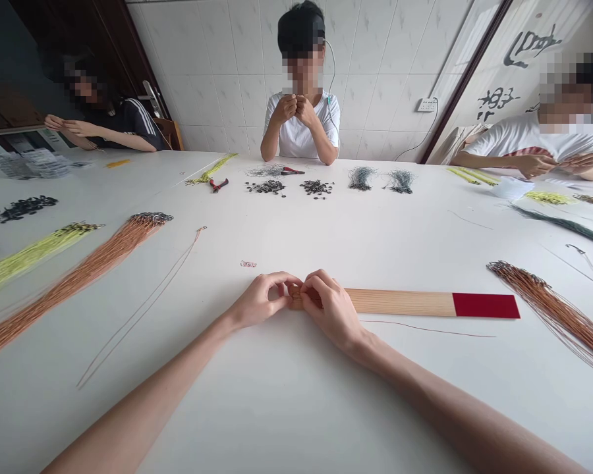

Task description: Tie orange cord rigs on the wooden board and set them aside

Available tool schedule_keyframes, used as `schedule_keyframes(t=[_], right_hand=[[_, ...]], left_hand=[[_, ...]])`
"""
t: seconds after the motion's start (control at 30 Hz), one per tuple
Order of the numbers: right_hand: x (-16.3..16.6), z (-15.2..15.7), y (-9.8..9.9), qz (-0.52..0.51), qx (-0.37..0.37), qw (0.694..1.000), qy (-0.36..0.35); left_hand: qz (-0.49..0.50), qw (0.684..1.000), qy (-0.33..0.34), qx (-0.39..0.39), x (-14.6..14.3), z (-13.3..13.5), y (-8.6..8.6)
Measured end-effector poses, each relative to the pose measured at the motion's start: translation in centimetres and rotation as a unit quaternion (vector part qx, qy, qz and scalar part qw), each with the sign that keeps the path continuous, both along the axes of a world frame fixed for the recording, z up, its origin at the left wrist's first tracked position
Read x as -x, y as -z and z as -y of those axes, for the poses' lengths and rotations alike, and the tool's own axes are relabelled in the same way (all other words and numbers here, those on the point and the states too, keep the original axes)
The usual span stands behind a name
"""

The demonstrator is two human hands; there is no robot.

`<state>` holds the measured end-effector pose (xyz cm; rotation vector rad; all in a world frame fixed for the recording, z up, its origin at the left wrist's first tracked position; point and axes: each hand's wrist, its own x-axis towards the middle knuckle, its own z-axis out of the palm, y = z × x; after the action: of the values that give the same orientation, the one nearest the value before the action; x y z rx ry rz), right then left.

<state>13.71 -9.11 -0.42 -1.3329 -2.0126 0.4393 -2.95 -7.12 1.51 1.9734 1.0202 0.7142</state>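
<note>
On the left of your worktop (257,421), a yellow-green cord bundle (37,257) lies beside an orange cord bundle (93,283), which slants toward the far edge, its dark-tipped end farthest from you. A doubled cord (145,299) lies separately to their right. Near the far edge are red-handled pliers (218,186), then a seated person (304,135) with both hands raised together.

Centrally, your left hand (265,297) is at the left end of a wooden strip (400,302), fingers curled and thumb near the forefinger. Your right hand (330,308) bends over the strip just beside it, fingertips down. What either hand pinches is hidden; closure cannot be determined. The strip lies flat, roughly parallel to the far edge, its red end section (487,306) pointing right. A loose thread (427,327) lies just on your side of it. Toward the right edge, a brown cord bundle (556,313) slants toward you.
</note>
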Motion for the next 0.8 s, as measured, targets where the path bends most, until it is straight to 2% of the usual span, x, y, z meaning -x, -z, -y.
schedule_keyframes(t=[0.3, 0.6, 0.8], right_hand=[[0.01, 0.01, -0.02, 0.001, 0.009, 1.0, 0.003], [0.03, -0.06, 0.22, 0.026, -0.032, 0.999, 0.015], [0.02, 0.01, -0.03, 0.035, -0.022, 0.999, 0.009]], left_hand=[[0.003, 1.0, -0.003, 0.0, -0.1, 0.08, -0.06], [-0.001, 1.0, -0.013, -0.002, -0.1, 0.15, -0.17], [-0.019, 1.0, -0.012, -0.021, -0.14, 0.29, -0.21]])
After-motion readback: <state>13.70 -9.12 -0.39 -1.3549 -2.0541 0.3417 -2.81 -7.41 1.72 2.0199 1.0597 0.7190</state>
